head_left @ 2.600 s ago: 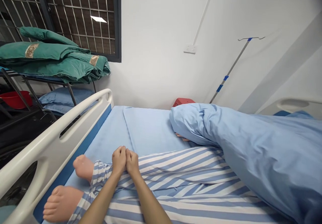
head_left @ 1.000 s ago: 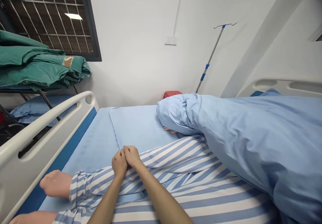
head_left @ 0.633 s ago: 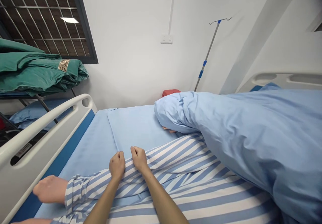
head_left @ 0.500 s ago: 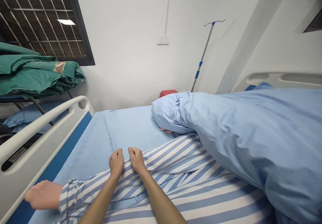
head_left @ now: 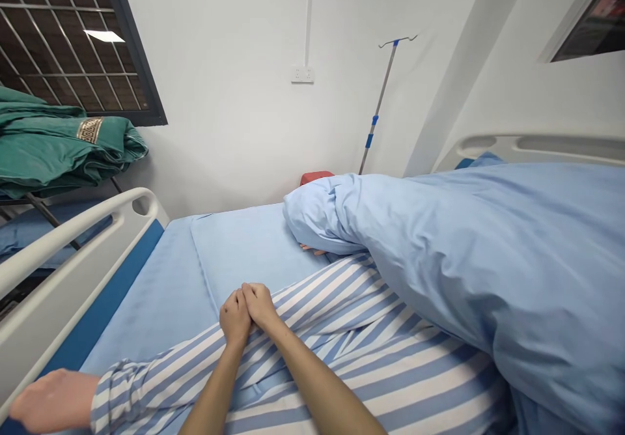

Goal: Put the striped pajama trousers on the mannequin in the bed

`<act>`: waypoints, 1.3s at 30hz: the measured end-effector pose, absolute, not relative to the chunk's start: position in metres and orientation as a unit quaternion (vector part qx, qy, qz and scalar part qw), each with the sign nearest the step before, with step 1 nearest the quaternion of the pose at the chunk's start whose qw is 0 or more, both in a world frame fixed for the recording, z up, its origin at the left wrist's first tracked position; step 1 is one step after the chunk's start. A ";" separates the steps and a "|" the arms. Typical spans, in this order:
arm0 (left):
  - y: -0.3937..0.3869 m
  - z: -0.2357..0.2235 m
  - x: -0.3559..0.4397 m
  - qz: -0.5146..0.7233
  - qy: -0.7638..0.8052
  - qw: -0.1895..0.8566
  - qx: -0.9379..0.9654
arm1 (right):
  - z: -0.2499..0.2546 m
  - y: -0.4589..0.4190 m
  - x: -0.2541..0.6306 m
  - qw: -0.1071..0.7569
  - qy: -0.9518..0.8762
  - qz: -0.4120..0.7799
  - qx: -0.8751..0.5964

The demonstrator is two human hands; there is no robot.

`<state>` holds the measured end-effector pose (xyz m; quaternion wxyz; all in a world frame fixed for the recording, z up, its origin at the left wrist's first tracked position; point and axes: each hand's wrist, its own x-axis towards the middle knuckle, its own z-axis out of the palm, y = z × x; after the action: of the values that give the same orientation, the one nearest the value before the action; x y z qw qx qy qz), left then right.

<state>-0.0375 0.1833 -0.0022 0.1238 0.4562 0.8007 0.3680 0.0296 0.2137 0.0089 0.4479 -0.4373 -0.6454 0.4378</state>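
Observation:
My left hand [head_left: 235, 316] and my right hand [head_left: 258, 303] are both closed, side by side and touching, over the far lower leg of a figure that looks like a nursing manikin. The leg wears blue-and-white striped trousers [head_left: 312, 295]. The curled fingers face away from me, so whether they pinch any cloth is hidden. A bare foot [head_left: 56, 399] sticks out of the trouser cuff at lower left. A light blue quilt [head_left: 449, 246] is folded back over the upper body, with a few fingertips [head_left: 312, 250] showing under its edge.
A cream bed end board [head_left: 88, 246] stands at left, beyond it a rack with green folded quilts [head_left: 63, 145]. The light blue sheet [head_left: 244, 246] covers the mattress. An IV pole [head_left: 378, 106] and a red object [head_left: 316, 177] are at the wall.
The view has swung right, so the feet slide left and one leaves the frame. My closed hands, together earlier, came apart briefly and now touch again on the leg.

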 end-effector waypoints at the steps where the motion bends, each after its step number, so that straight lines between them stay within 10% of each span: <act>1: 0.184 -0.001 -0.037 0.362 0.804 0.122 0.456 | 0.013 0.215 0.035 0.436 -0.672 0.407 -0.439; 39: 0.207 0.001 0.019 0.309 0.808 0.100 0.492 | 0.022 0.246 0.131 0.436 -0.724 0.308 -0.436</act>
<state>0.0192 0.2067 0.0009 0.1000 0.4921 0.8077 0.3089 0.1313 0.2459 0.0222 0.4362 -0.4365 -0.7241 0.3079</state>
